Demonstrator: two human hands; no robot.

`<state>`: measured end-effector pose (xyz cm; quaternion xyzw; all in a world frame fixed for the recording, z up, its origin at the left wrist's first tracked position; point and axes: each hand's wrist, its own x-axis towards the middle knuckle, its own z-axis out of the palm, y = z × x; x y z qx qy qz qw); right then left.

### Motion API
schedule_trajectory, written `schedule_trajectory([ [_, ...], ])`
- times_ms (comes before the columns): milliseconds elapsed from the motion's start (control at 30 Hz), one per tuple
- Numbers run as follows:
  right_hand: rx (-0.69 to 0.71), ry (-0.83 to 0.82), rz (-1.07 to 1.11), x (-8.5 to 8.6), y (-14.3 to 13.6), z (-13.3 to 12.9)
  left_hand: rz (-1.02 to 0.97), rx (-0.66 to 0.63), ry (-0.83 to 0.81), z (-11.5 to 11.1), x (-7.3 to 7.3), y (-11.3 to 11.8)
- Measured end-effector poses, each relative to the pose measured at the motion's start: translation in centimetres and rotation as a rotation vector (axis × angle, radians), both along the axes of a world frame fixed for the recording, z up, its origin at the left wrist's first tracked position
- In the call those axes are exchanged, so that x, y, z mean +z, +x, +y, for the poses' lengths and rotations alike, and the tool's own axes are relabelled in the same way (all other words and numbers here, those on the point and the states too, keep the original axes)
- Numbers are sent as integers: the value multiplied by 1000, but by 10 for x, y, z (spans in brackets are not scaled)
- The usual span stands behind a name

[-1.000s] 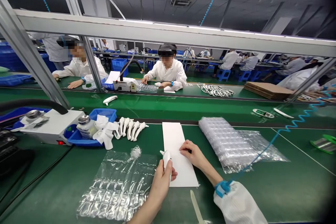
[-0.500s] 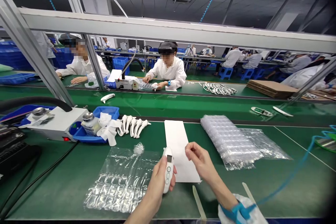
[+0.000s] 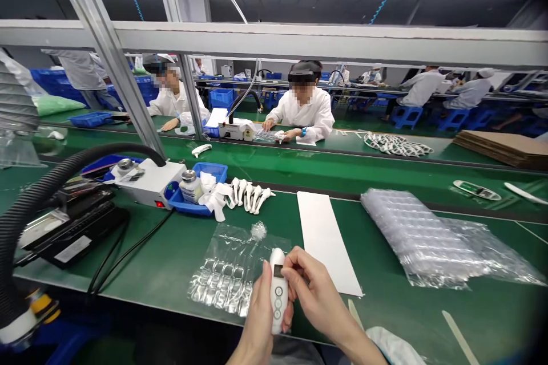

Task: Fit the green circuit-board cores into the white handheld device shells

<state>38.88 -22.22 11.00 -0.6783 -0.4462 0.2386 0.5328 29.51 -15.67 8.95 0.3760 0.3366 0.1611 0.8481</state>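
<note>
A white handheld thermometer [image 3: 278, 291] with a small dark display and round buttons stands nearly upright in my left hand [image 3: 259, 311], whose fingers wrap round its body. My right hand [image 3: 314, 291] is at the thermometer's upper right side, thumb and forefinger pinched together by the edge of the display. Whatever is between those fingertips, if anything, is hidden. Behind my left hand lies a clear air-cushion bag [image 3: 226, 274] flat on the green bench.
A white paper strip [image 3: 327, 234] and a stack of clear bubble sleeves [image 3: 423, 239] lie to the right. Several white thermometer-like parts [image 3: 252, 195] sit beside a blue tray [image 3: 190, 206] with a bottle. A black hose [image 3: 55, 199] curves at left. Co-workers sit opposite.
My right hand has moved from above the white paper to the thermometer's display. The thermometer is held slightly lower and nearer me. The head view has turned left.
</note>
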Motion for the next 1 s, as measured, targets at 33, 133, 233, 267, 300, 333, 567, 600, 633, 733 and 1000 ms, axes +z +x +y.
schedule_trajectory([
  [33, 2, -2, 3, 0, -2, 1, -2, 8, 0, 0, 0, -1],
  [133, 0, -2, 11, -1, -5, 4, 12, 27, -3, 1, 1, -5],
  [233, -4, -2, 20, -2, -6, 6, 13, 25, 11, 1, 3, -7],
  [267, -3, -3, 25, -2, -6, 6, 8, 21, 18, 1, 3, -8],
  [300, -2, -5, 29, -3, -5, 6, 7, 16, 23, 1, 3, -8],
  [333, 0, -8, 34, -3, -5, 6, 8, 11, 24, 1, 3, -9],
  [567, -21, -32, -8, -7, -6, 4, 18, 5, 19, 0, -1, -7],
  [600, -20, -31, -11, -7, -6, 4, 19, 9, 19, 0, -1, -6],
  [633, -18, -30, -15, -7, -6, 4, 21, 13, 19, -1, -2, -6],
  [733, -13, -29, -42, -7, -7, 4, 30, 20, 24, -2, -1, -7],
  [1000, -42, -15, -152, -6, -11, 5, 21, -44, 106, 2, 0, -10],
])
